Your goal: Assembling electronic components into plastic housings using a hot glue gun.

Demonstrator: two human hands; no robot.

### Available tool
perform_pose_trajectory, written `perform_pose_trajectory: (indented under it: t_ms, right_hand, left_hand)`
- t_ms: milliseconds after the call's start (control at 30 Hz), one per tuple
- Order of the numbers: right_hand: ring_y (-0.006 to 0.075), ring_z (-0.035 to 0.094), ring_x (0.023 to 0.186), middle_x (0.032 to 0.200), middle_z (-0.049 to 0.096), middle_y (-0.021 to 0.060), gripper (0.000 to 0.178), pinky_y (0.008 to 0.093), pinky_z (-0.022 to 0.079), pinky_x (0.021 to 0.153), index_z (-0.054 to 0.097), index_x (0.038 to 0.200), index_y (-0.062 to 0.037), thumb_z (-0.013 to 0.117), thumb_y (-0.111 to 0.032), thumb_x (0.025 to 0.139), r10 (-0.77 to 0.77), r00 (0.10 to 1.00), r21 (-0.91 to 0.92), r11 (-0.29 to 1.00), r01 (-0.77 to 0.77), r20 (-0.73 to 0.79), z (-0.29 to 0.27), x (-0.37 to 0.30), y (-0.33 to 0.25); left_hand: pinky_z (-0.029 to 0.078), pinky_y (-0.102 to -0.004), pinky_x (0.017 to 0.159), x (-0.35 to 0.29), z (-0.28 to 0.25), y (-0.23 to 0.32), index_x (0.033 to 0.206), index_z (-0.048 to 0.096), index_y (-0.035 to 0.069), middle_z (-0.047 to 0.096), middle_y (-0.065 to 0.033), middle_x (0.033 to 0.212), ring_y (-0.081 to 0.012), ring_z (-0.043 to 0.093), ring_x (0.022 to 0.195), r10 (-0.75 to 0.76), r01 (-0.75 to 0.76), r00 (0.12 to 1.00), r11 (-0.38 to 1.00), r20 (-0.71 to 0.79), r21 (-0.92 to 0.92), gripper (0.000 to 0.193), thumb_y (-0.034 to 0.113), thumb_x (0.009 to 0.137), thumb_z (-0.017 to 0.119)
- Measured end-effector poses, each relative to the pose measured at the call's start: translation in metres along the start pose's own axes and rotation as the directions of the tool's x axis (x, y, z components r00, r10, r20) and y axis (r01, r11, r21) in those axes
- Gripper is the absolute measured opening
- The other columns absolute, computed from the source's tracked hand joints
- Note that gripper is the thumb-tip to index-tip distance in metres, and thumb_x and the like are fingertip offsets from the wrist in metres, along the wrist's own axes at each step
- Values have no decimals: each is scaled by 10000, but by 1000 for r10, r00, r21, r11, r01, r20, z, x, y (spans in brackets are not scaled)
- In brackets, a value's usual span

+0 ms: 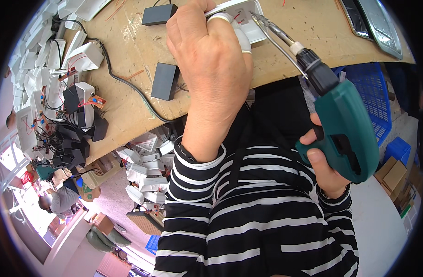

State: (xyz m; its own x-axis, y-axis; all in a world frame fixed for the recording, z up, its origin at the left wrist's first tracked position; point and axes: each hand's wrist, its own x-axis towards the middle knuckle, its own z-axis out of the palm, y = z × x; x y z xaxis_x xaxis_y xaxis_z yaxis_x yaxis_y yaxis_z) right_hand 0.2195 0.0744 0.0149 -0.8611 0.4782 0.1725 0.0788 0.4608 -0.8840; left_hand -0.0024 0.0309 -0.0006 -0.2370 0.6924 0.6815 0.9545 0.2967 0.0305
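My left hand (213, 74) is closed on a white plastic housing (256, 33) at the table's near edge, with white covers on some fingers. A bit of red wire shows inside the housing. In my right hand (326, 168) is a green soldering gun (354, 124), gripped by its handle. Its metal tip and the thin tube beside it reach the open side of the housing; whether the tip touches anything inside cannot be made out. Next to my left wrist lies a black box (165, 81) with a cable, and farther off is another black box (159, 15).
White housings (86, 56) with wires and small circuit boards are heaped at the left, beside black boxes (73, 143). A black cable (110, 69) crosses the wooden table (128, 51). Blue crates (375, 99) stand below right. A glossy dark device (380, 25) lies far right. Another person (63, 201) sits lower left.
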Motion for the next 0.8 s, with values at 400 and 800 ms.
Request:
perform_pose_trajectory:
  t_ms: [400, 800]
  right_hand:
    - [213, 602, 717, 1053, 552, 235, 537, 300, 507, 645, 380, 1197, 94, 621, -69, 746, 45, 964, 198, 980, 8, -263, 9, -9, 0]
    - [207, 609, 705, 1067, 544, 244, 552, 283, 503, 609, 371, 1195, 101, 611, -122, 750, 90, 932, 223, 975, -11, -352, 10, -8, 2]
  left_hand:
    - [371, -362, 800, 0, 0, 0, 745, 580, -63, 532, -154, 930, -292, 471, 893, 3, -3, 1000, 1000, 13, 11, 106, -3, 659, 568]
    - [405, -347, 762, 1, 5, -1, 759, 608, -66, 544, -155, 909, -291, 494, 866, -119, 120, 993, 982, 18, -144, 111, -3, 674, 574]
